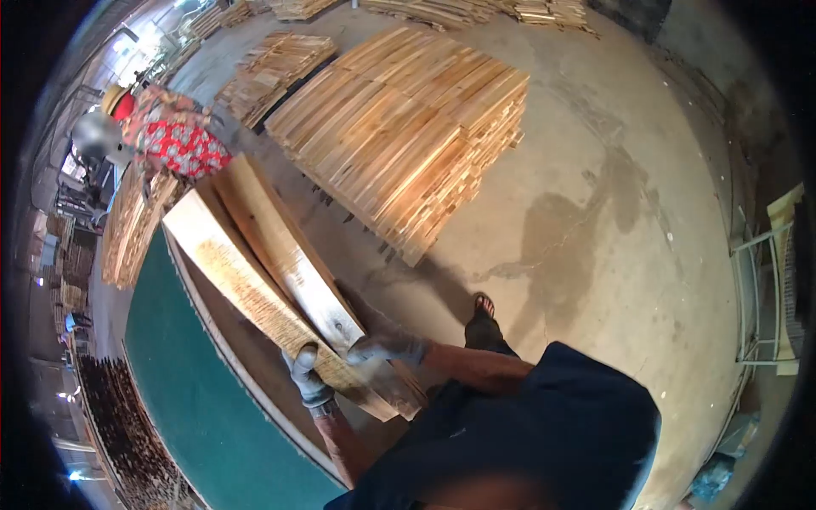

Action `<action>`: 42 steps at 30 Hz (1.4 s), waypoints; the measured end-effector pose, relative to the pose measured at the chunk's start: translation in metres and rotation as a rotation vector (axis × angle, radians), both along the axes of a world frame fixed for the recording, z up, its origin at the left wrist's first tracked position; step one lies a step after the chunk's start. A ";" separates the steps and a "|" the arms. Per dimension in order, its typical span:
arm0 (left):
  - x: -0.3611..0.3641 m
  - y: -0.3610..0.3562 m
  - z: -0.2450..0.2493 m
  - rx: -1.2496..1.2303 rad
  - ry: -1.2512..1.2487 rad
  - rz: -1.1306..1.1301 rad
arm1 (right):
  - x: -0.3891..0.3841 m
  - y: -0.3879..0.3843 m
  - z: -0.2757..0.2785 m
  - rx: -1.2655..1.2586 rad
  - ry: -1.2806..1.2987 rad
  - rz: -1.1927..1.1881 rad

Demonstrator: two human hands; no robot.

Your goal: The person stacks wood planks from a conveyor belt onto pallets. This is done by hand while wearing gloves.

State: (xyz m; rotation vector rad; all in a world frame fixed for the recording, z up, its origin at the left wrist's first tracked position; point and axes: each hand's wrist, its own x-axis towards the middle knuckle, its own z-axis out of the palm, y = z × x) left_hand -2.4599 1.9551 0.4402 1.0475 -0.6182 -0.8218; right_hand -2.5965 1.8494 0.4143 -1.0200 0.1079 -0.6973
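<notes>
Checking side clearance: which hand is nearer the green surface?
Left. The left hand is on the board closer to the green surface; the right hand is farther off, at the other board.

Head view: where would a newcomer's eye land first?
Probably on the pale plank and the second plank beside it, slanting across the picture left of centre, the left hand gripping the pale one. Next comes the broad board stack at upper centre. The red flowered garment at upper left and the green surface at lower left also stand out.
</notes>
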 end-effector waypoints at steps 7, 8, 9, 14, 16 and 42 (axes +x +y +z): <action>-0.035 -0.087 0.028 0.032 0.010 -0.132 | -0.057 -0.057 0.023 -0.155 0.075 -0.362; -0.037 -0.088 0.035 0.007 0.020 -0.176 | -0.066 -0.053 0.035 -0.059 0.041 -0.360; -0.040 -0.089 0.045 -0.010 0.004 -0.187 | -0.075 -0.053 0.045 0.038 0.000 -0.356; -0.023 -0.157 0.034 0.126 -0.127 -0.206 | -0.129 -0.146 0.022 0.395 0.076 -0.414; -0.019 -0.167 0.032 0.157 -0.192 -0.178 | -0.149 -0.166 0.026 0.523 0.090 -0.478; 0.183 -0.284 -0.028 0.647 0.004 -0.374 | 0.000 -0.353 -0.225 0.846 0.106 -0.921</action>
